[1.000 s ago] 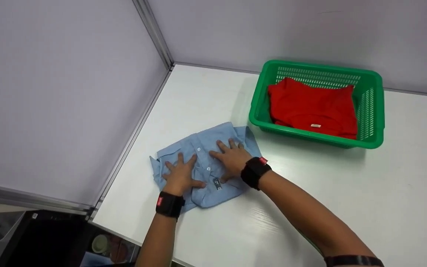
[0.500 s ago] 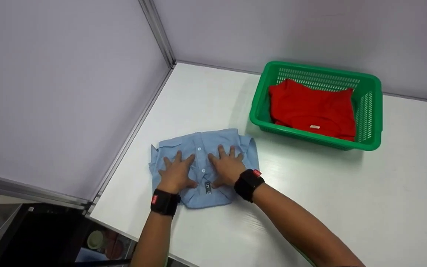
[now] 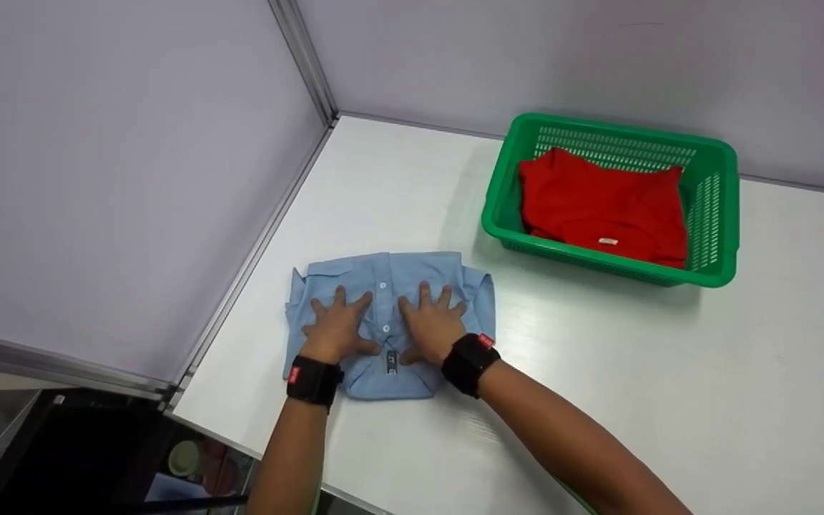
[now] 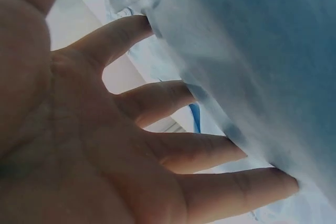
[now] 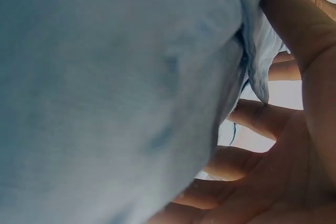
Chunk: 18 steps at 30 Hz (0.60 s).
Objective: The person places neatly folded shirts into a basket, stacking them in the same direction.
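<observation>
A folded light-blue button-up shirt (image 3: 419, 268) lies on the white table (image 3: 398, 186), its collar toward the person and a dark label near the collar. My left hand (image 3: 335, 329) rests on the shirt's left half, fingers spread. On the right half, my right hand (image 3: 433, 327) lies with its fingers spread too. Both thumbs point inward at either side of the label. In the left wrist view the fingertips of the left hand (image 4: 121, 129) touch the blue cloth. The right wrist view shows the right hand (image 5: 273, 166) against the cloth, some fingertips hidden behind it.
A green plastic basket (image 3: 723, 214) stands at the back right, holding a folded red garment (image 3: 605, 204). Grey-white panels (image 3: 133, 179) border the table on the left and at the back. Beyond the near left edge sits a dark space with a pale green round object (image 3: 184, 458).
The shirt has turned and shifted slightly left and toward the person, so it lies straighter. Both hands have moved with it, staying flat and spread.
</observation>
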Tool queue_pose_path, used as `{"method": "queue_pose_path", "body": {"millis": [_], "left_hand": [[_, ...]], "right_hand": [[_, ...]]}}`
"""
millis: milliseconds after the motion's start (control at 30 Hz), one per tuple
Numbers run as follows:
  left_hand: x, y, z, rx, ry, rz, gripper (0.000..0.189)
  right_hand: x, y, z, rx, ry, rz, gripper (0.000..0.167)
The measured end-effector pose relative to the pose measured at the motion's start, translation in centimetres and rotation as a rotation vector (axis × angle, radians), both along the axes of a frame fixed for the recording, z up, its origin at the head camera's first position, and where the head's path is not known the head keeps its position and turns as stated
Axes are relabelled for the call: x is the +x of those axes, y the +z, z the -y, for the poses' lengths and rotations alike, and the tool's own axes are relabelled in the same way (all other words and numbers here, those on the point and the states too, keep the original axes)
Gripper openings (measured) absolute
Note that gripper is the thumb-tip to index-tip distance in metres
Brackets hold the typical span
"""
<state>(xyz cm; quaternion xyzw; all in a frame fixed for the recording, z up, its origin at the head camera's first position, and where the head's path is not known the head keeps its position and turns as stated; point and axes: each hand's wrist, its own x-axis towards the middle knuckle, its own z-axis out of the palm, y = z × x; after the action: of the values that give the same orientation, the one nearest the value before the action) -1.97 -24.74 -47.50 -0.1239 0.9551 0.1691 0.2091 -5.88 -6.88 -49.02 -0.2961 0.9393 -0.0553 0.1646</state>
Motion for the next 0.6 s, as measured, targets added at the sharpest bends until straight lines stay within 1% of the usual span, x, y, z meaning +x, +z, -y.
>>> {"method": "queue_pose_path", "body": {"millis": [300,600], "left_hand": [[0.0,0.0,-0.4,-0.028,-0.015,0.005,0.103],[0.1,0.1,-1.3,-0.043,-0.046,0.017,0.102]], "right_hand": [[0.4,0.1,-0.3,-0.004,-0.011,0.027,0.110],[1.1,0.0,-1.6,-0.045,-0.028,0.047,0.110]]}}
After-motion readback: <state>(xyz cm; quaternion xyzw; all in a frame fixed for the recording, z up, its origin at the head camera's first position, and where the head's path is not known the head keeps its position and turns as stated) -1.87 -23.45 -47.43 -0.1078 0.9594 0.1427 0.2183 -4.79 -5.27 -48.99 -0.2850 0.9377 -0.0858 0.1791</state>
